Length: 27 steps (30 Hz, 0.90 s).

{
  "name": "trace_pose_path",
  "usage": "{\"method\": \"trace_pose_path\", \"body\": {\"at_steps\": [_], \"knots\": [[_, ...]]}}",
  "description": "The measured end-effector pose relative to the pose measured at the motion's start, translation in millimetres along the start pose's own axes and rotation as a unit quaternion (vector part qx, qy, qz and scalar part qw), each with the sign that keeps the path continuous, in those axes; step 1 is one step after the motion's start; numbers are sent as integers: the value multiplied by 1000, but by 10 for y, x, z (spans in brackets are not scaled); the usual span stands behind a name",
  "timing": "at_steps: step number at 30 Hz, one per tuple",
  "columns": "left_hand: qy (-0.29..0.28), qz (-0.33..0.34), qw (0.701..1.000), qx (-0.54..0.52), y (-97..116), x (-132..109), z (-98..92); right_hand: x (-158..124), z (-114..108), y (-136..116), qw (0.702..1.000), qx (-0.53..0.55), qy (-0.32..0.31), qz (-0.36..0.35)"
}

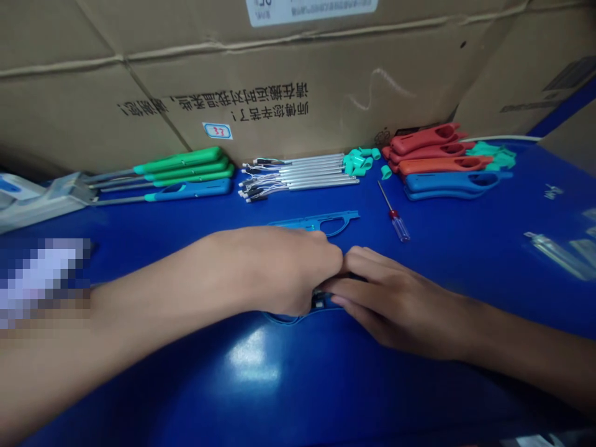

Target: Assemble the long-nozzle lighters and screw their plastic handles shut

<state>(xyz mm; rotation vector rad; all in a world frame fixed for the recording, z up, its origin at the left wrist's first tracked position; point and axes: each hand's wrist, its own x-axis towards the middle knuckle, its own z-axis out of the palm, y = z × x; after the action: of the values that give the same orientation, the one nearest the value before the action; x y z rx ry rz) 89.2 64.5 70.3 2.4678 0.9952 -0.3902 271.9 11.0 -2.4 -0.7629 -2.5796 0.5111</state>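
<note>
My left hand [284,267] and my right hand [386,292] meet over a blue casing half [286,320] that lies on the blue table. The fingers of my left hand are curled down and mostly hidden behind its back; what they hold cannot be made out. My right hand has bent fingers against the casing's right part, thumb on the near side. Small dark and pale parts [319,304] show inside the casing between the hands. Just beyond my left hand lies another blue casing half [344,217] with a loop-shaped opening, partly covered by the hand.
Along a cardboard wall [326,81] lie green lighters [190,164], a blue one [195,189], metal tubes with wires [316,174], teal caps [358,161], red casings [431,139] and blue casings [451,185]. A screwdriver [395,217] lies right of centre; clear bags [559,251] are far right.
</note>
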Motion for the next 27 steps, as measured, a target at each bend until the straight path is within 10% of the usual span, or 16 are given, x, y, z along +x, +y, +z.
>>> {"method": "trace_pose_path", "body": {"at_steps": [3,15,27], "knots": [[-44,12,998,33,-93,-68,61,5,8,-1,1000,5,6,1],[112,19,987,-118,-249,-357,448,-3,23,-23,999,-18,39,-20],[124,29,982,-141,-285,-397,546,-17,-7,-17,998,-10,53,-34]]}}
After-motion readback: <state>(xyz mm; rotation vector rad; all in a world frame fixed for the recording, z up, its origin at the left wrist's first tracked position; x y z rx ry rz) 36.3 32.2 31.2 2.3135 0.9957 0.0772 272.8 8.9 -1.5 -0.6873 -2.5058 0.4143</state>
